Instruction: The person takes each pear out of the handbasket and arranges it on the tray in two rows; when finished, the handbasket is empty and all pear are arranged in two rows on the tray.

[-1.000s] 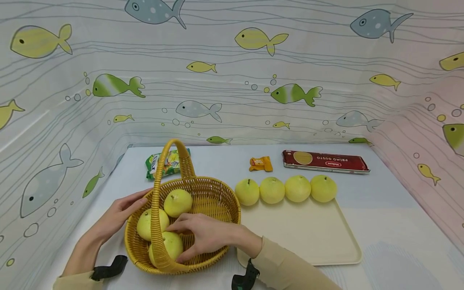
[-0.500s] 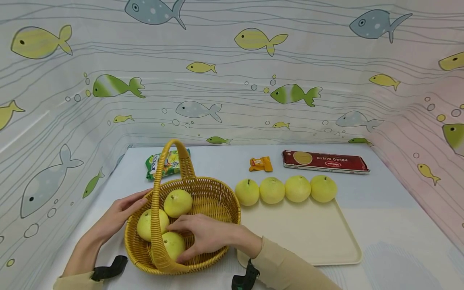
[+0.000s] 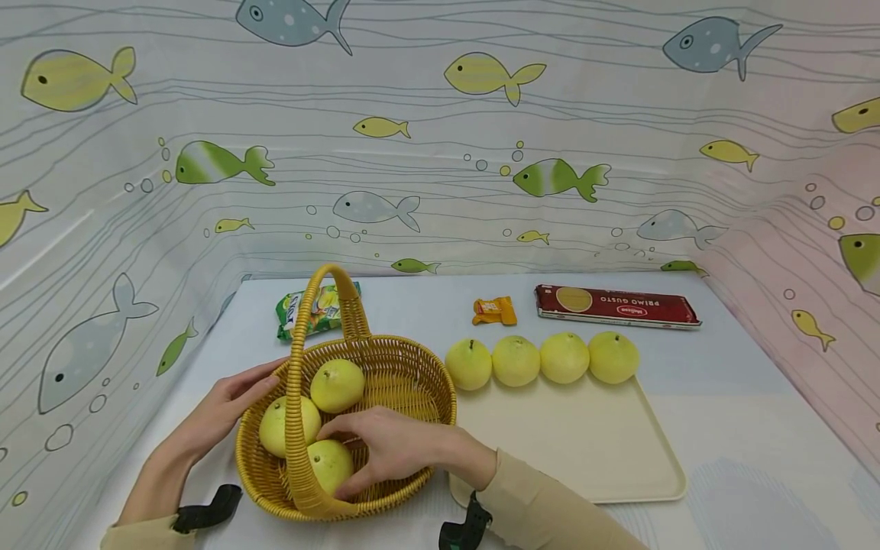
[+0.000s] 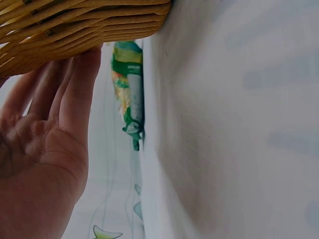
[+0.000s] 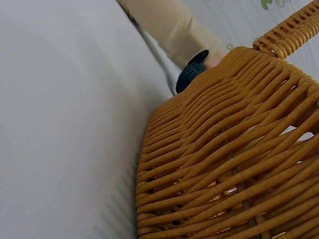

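Note:
A yellow wicker basket with a tall handle stands left of centre in the head view, with three round yellow fruits inside. My right hand reaches in and holds the nearest fruit between fingers and thumb; part of it is behind the handle. Beside it lies a second fruit, and the third fruit sits farther back. My left hand rests on the basket's left rim. In the left wrist view, its nearly straight fingers touch the outer weave. The basket wall hides my right hand in the right wrist view.
Several more yellow fruits line the back of a cream tray right of the basket. Behind them lie an orange packet and a long red box. A green packet is behind the basket.
The nearest fruit has shifted slightly right and back inside the basket, away from its left wall. Both hands have stayed almost where they were.

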The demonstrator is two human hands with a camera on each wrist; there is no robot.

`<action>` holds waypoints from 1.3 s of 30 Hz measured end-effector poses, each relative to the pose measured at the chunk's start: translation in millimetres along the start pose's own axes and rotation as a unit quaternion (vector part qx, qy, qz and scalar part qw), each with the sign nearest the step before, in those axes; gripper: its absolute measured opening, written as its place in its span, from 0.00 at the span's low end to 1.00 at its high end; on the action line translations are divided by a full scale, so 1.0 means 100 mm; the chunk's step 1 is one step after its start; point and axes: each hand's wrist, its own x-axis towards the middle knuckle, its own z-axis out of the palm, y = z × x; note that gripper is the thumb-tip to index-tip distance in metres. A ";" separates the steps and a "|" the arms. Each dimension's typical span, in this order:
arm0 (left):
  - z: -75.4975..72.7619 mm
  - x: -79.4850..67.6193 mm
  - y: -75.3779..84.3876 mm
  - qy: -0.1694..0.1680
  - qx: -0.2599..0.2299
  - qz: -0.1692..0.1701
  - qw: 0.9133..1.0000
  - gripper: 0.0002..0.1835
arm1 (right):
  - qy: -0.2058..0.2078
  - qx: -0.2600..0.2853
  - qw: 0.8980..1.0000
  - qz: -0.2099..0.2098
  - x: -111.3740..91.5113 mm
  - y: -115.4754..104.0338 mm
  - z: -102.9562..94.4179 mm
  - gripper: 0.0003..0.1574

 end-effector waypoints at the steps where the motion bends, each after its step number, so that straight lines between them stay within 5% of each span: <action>1: 0.00 0.00 0.00 0.000 0.000 0.001 1.000 0.26 | 0.001 -0.001 1.000 0.000 0.00 0.00 0.00 0.40; 39: 0.00 0.00 -0.01 -0.002 0.001 -0.004 1.000 0.27 | 0.012 -0.019 1.000 -0.006 0.01 0.00 0.00 0.39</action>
